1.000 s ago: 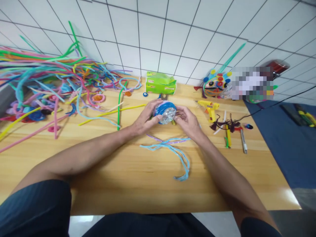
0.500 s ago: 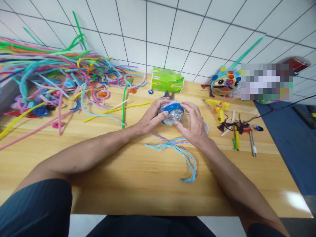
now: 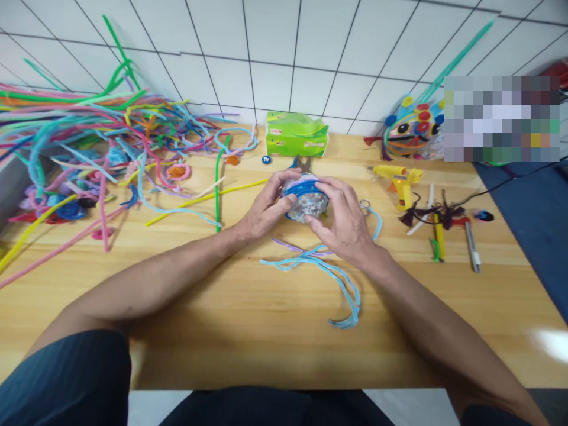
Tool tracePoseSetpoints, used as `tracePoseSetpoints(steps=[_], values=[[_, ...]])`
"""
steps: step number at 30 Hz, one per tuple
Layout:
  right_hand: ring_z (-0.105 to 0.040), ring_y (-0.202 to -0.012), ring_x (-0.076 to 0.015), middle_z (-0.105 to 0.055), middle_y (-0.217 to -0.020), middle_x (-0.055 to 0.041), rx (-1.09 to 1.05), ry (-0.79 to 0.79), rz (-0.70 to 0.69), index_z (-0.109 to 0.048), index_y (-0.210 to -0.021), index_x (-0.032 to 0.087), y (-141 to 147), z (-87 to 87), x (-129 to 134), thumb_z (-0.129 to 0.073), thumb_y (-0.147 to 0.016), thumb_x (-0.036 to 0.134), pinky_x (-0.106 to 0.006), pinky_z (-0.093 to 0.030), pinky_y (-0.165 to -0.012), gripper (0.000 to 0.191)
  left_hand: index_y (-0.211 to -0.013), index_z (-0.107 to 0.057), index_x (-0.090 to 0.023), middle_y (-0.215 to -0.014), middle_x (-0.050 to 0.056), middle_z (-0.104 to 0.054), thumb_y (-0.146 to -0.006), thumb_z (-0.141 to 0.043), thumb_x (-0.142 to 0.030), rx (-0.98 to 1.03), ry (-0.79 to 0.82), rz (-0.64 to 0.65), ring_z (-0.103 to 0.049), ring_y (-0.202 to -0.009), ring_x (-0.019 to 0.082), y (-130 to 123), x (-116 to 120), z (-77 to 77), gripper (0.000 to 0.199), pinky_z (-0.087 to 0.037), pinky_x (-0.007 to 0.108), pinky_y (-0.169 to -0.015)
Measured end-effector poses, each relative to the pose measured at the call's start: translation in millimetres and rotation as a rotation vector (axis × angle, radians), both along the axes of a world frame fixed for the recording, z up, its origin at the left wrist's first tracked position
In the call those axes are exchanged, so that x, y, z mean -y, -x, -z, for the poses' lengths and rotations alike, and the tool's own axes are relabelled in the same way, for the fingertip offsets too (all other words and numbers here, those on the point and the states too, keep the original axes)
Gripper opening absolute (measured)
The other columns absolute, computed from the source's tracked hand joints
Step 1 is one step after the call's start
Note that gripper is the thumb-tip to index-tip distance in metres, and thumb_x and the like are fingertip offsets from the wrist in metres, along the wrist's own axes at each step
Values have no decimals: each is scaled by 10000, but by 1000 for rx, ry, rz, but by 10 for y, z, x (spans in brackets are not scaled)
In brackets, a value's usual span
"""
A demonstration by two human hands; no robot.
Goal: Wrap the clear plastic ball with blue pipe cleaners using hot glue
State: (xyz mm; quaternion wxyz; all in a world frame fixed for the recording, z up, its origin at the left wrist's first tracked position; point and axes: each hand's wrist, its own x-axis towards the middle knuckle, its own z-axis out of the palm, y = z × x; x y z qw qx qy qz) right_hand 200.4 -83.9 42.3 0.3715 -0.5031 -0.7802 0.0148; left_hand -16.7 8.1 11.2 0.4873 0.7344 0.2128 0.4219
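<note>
Between my two hands is a rounded, clear, shiny plastic piece with a blue band around it and some lilac on top. My left hand grips its left side, thumb on the blue band. On the other side my right hand holds it, fingertips at the band and thumb low on the clear part. Light-blue pipe cleaners and a purple one lie on the table in front of the hands. Just behind them rests a dark-jawed tool with a blue handle, partly hidden.
A large heap of coloured pipe cleaners covers the left. At the back stands a green tissue pack. To the right lie a yellow glue gun, dark tassels and a utility knife. A decorated colourful object sits behind.
The camera view has shifted slightly, so the table items appear displaced. Both hands keep the same hold on the clear piece, which looks slightly turned.
</note>
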Motion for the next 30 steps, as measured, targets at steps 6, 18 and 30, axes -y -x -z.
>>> tracePoseSetpoints(steps=[6,18,30], values=[[-612,-1439,-409,-632,-1560,-202,11,-65,-18,-516,-1574,235,2,42,-19,-749,-970,347,-671,-518,-1209,658,-1425,-578,-264,-1605,110,-588,-1048,-680,-598,52,-16,16,-593,-1487,306,-12,-44,61,514,-508,484,-1267],[-608,-1441,-409,-626,-1566,-197,28,-69,-7,-495,-1593,246,12,62,-27,-747,-972,336,-662,-518,-1206,676,-1441,-571,-272,-1604,124,-576,-1079,-643,-607,57,-72,19,-603,-1476,301,-13,-46,77,499,-530,474,-1241],[-608,-1439,-403,-631,-1558,-196,14,-84,-7,-507,-1591,237,21,72,-27,-738,-980,334,-660,-513,-1214,660,-1461,-573,-292,-1622,110,-564,-1095,-629,-564,63,-67,25,-571,-1523,305,-16,-59,106,460,-493,497,-1289]])
